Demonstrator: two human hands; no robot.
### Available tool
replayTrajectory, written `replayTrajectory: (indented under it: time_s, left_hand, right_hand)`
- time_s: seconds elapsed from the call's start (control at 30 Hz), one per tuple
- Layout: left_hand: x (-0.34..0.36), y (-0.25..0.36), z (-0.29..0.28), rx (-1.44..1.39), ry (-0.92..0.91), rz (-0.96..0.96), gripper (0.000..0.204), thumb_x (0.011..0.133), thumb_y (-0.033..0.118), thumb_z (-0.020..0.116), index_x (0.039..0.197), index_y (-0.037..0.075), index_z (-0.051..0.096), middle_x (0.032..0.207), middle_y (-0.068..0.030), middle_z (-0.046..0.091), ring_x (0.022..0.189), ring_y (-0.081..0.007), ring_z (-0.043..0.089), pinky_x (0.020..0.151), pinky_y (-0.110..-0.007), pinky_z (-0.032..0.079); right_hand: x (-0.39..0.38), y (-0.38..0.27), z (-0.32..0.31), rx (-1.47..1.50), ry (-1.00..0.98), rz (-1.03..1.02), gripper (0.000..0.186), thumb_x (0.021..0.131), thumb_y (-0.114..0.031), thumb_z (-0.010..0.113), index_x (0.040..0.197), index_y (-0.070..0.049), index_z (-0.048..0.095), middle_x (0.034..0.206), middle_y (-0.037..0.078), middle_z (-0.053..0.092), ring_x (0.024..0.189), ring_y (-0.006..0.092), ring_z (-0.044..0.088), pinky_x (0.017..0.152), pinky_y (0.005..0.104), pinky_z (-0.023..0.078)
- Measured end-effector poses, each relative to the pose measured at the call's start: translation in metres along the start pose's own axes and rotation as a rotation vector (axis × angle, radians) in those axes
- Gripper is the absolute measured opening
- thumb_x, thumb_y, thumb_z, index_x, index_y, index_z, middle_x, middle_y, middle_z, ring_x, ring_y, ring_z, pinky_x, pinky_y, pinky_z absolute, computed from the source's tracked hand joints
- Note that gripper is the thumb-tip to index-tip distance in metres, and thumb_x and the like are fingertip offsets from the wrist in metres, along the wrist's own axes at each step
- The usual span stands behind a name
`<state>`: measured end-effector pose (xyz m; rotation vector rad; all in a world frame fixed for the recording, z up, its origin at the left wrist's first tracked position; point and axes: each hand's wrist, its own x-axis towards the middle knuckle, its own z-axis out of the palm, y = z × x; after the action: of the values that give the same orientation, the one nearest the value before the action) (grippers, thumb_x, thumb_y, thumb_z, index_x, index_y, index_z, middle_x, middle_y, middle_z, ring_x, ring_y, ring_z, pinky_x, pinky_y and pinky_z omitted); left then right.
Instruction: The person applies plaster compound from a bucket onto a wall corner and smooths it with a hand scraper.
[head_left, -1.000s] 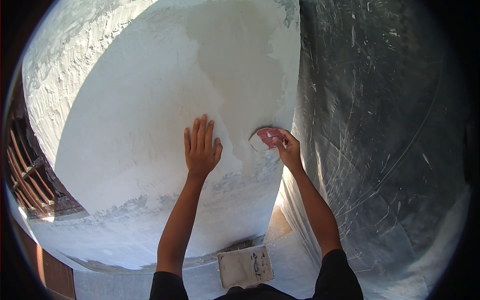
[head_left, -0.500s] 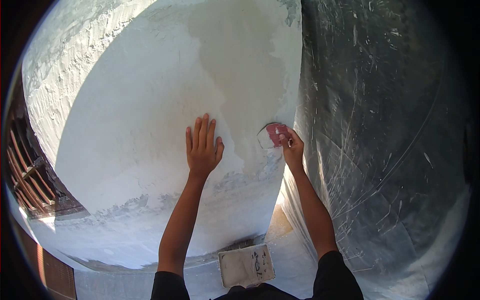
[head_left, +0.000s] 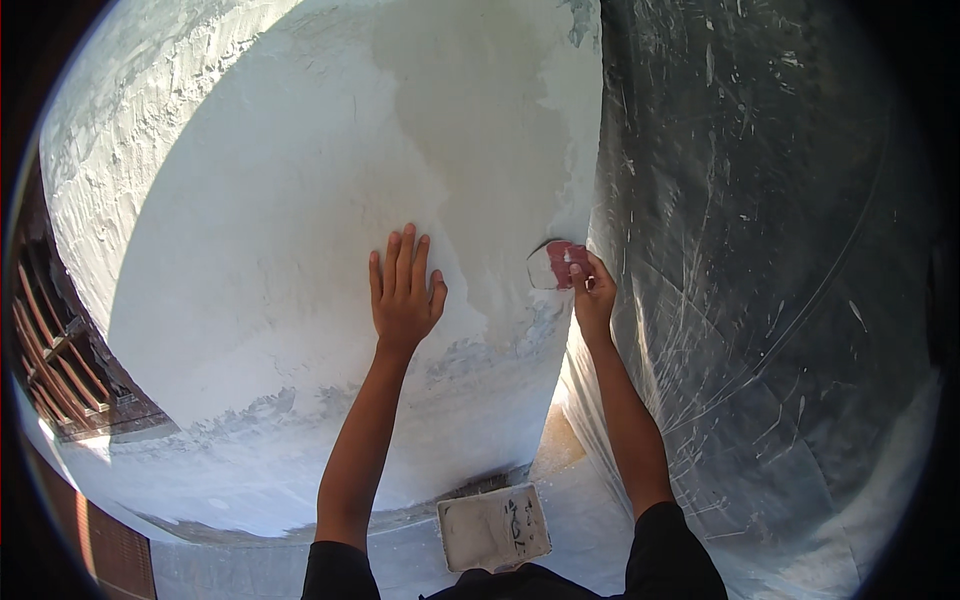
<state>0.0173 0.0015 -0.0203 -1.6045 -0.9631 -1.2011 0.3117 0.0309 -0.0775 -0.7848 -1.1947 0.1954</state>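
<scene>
My left hand point(head_left: 405, 290) lies on the pale plastered wall point(head_left: 250, 250), palm down with its fingers extended. My right hand point(head_left: 593, 295) pinches a dull red flat pad point(head_left: 566, 256), smeared with white, against the wall near its right edge, with a pale, thin-rimmed part reaching out to the pad's left. A large, slightly darker damp-looking patch runs down the wall between and above my hands, and rougher grey marks cross it below them.
Scratched, paint-spattered dark plastic sheeting point(head_left: 760, 250) hangs at the right. A rectangular tray point(head_left: 480, 535) of pale paste sits on the covered floor below, between my forearms. At the left are a rough plaster band point(head_left: 110, 170) and a barred opening point(head_left: 55, 350).
My right hand with the red pad has slid rightward and slightly up, toward the wall's edge. My left hand has shifted only slightly, staying on the wall.
</scene>
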Motion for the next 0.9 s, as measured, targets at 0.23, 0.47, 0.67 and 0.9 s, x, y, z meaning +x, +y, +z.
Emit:
replayTrajectory:
  time_s: [0.23,0.47,0.67,0.9]
  left_hand:
    - [-0.002,-0.001,-0.001,0.03,0.001,0.005,0.046,0.089,0.02,0.055,0.133,0.005,0.054,0.146,-0.0122,0.047,0.139,-0.0278,0.039,0.116,-0.048,0.024]
    - [-0.002,-0.002,-0.001,0.02,-0.005,0.002,0.046,0.089,0.02,0.055,0.134,0.005,0.053,0.146,-0.0114,0.047,0.139,-0.0278,0.04,0.116,-0.049,0.024]
    - [-0.002,-0.001,0.0,0.013,0.004,0.001,0.046,0.089,0.02,0.055,0.133,0.005,0.054,0.146,-0.0114,0.047,0.138,-0.0279,0.04,0.116,-0.049,0.024]
    - [-0.002,-0.003,-0.003,0.02,-0.007,-0.003,0.046,0.089,0.019,0.056,0.132,0.005,0.054,0.145,-0.0115,0.048,0.138,-0.0272,0.04,0.116,-0.049,0.024]
  right_hand:
    - [-0.004,-0.019,-0.004,0.353,-0.073,0.042,0.03,0.095,-0.009,0.064,0.122,0.003,0.058,0.107,0.005,0.067,0.095,0.01,0.061,0.086,0.0235,0.046]
    - [-0.003,-0.012,0.003,0.184,0.089,0.065,0.029,0.097,-0.012,0.061,0.122,0.002,0.059,0.105,0.005,0.067,0.091,0.009,0.061,0.081,0.023,0.048]
    - [-0.017,-0.017,0.002,0.236,-0.04,0.034,0.03,0.095,-0.006,0.062,0.122,0.005,0.057,0.108,0.007,0.066,0.095,0.0103,0.061,0.085,0.0247,0.049]
    - [0.002,-0.029,0.008,0.264,0.206,0.031,0.029,0.097,-0.009,0.059,0.123,0.004,0.056,0.108,0.007,0.066,0.094,0.0099,0.061,0.085,0.0244,0.048]
